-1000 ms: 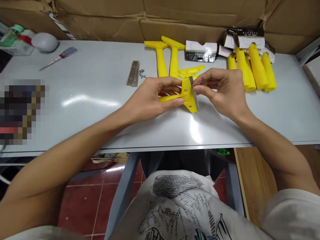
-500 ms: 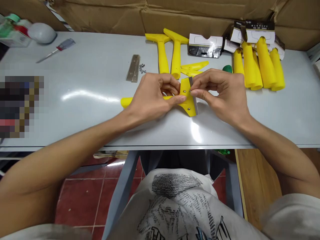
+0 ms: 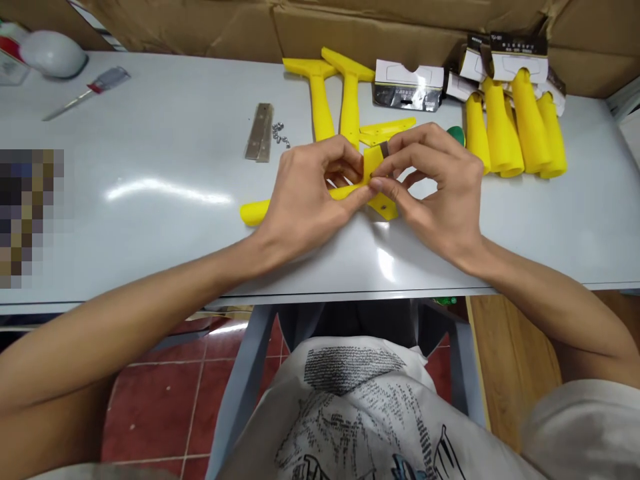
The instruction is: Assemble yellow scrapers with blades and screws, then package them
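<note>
My left hand [image 3: 313, 200] is closed round the handle of a yellow scraper [image 3: 254, 213], which lies crosswise with its head to the right. A grey blade [image 3: 384, 149] shows at the head's far edge. One screw [image 3: 384, 207] sits in the near part of the head. My right hand [image 3: 435, 190] pinches thumb and forefinger together at the upper screw spot, on what looks like a small screw mostly hidden by the fingertips. Its other fingers curl over the blade side. Small loose screws [image 3: 280, 133] and metal blades [image 3: 259, 133] lie beyond my left hand.
Two yellow scraper handles [image 3: 323, 110] and flat yellow pieces [image 3: 387, 129] lie behind my hands. Several carded yellow scrapers [image 3: 533, 127] lie at right, near a black-and-white card [image 3: 407, 87] and a green round object [image 3: 456, 135]. A screwdriver [image 3: 107, 79] rests at far left.
My right hand has moved slightly left, its fingertips now pressing on the scraper head over the upper screw. The head has tilted a little, and the view has shifted slightly right.
</note>
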`<control>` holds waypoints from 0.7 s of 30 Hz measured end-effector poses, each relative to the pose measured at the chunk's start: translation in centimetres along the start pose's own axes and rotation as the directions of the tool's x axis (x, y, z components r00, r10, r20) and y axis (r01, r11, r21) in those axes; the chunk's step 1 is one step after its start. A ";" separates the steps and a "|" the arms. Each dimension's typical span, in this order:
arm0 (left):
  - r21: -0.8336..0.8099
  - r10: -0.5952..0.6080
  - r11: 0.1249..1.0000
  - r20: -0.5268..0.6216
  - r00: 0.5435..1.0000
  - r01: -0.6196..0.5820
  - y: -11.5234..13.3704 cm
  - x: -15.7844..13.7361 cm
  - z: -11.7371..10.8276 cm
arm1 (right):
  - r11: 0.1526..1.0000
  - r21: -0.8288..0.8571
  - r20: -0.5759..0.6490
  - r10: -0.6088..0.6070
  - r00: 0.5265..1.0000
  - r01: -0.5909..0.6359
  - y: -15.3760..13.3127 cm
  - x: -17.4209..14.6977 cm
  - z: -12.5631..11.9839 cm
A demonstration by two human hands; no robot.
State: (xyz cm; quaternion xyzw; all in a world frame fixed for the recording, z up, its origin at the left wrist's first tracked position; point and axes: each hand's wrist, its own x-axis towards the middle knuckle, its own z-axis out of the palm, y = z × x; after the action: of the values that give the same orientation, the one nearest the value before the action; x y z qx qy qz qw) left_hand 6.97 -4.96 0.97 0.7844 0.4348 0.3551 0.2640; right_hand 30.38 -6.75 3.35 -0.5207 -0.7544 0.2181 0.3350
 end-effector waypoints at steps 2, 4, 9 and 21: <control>0.035 0.036 0.999 0.000 0.999 -0.036 0.0 -0.3 0.0 | 1.000 -0.026 0.006 -0.006 1.000 0.006 -0.2 0.0 0.0; 0.053 0.065 0.997 -0.010 0.998 -0.064 0.1 -0.5 0.1 | 0.997 -0.075 0.025 -0.015 1.000 0.017 -0.3 0.0 0.0; 0.079 0.079 0.994 -0.079 0.994 -0.072 0.4 -0.5 0.6 | 0.986 -0.164 0.001 -0.030 1.000 0.030 -0.4 0.2 0.1; 0.197 0.129 0.974 -0.065 0.989 -0.114 -0.3 -0.8 0.9 | 0.991 0.130 -0.079 -0.005 0.997 0.016 -0.3 0.4 0.0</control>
State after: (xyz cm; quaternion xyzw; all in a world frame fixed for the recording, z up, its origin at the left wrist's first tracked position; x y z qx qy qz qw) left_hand 7.25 -5.57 -0.04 0.8170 0.4280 0.3571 0.1474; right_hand 30.15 -6.50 3.67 -0.5019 -0.7277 0.2445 0.3985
